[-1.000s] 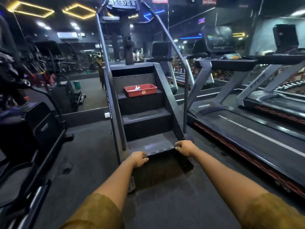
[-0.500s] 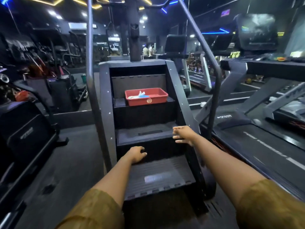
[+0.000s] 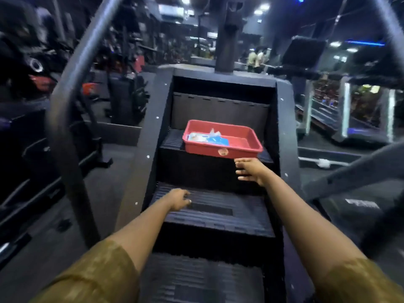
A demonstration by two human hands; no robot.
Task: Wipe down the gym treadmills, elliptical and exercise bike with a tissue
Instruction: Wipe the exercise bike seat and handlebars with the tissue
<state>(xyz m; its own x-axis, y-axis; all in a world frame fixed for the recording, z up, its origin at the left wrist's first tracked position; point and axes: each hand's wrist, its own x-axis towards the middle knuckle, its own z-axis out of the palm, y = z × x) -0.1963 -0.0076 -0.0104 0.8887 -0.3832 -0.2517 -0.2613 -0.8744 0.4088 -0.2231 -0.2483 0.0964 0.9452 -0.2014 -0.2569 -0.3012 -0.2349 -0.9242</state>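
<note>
A red plastic tray (image 3: 244,149) rests on the upper step of a dark stair-climber machine (image 3: 209,206). Inside it lies a blue and white tissue packet (image 3: 207,138) with a tissue sticking up. My right hand (image 3: 249,171) hovers just below the tray's front right edge, fingers spread, holding nothing. My left hand (image 3: 179,199) rests palm down on the ribbed middle step, fingers loosely curled, with nothing in it. The view is motion-blurred.
Grey handrails (image 3: 72,106) rise on both sides of the steps. A treadmill (image 3: 358,193) stands to the right, other dark machines (image 3: 26,127) to the left. Two people (image 3: 256,57) stand far behind the centre column (image 3: 227,33).
I have moved closer and higher up the machine. My right hand rose from the middle step's edge toward the tray; my left hand moved from the bottom step up to the middle step.
</note>
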